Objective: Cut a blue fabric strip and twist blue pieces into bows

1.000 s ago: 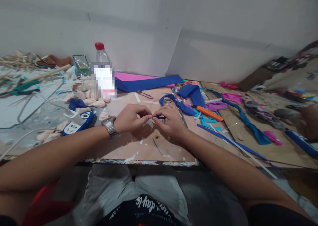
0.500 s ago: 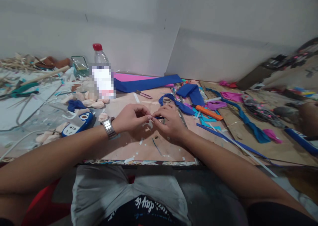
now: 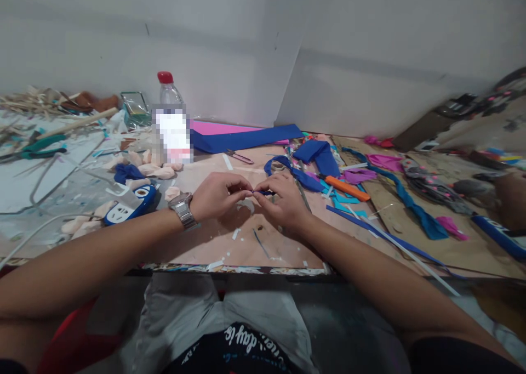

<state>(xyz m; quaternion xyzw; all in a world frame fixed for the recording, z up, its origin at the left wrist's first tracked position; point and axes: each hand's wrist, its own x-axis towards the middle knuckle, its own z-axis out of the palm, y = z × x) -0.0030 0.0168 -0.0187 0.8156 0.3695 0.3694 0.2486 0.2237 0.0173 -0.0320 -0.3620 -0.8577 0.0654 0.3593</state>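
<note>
My left hand (image 3: 219, 194) and my right hand (image 3: 283, 198) meet fingertip to fingertip over the table, both pinched on a small dark blue piece (image 3: 265, 192). Most of that piece is hidden by the right fingers. A metal watch (image 3: 183, 209) is on my left wrist. Behind my right hand lie a looped blue strip (image 3: 306, 180) and a small roll (image 3: 278, 166). An orange cutter (image 3: 347, 188) rests to the right, near a folded blue cloth (image 3: 318, 153). Small pink-handled snips (image 3: 240, 157) lie behind the hands.
A blue and white power strip (image 3: 130, 205) and pale cloth bits (image 3: 156, 170) sit at left, before a red-capped bottle (image 3: 165, 78). Green-handled pliers (image 3: 43, 146) lie far left. Teal cloth (image 3: 415, 207) lies right; another person's hand (image 3: 512, 190) shows at the right edge.
My fingertips have come slightly closer together around the dark blue piece, and my left wrist has turned a little. The whole view has shifted slightly.
</note>
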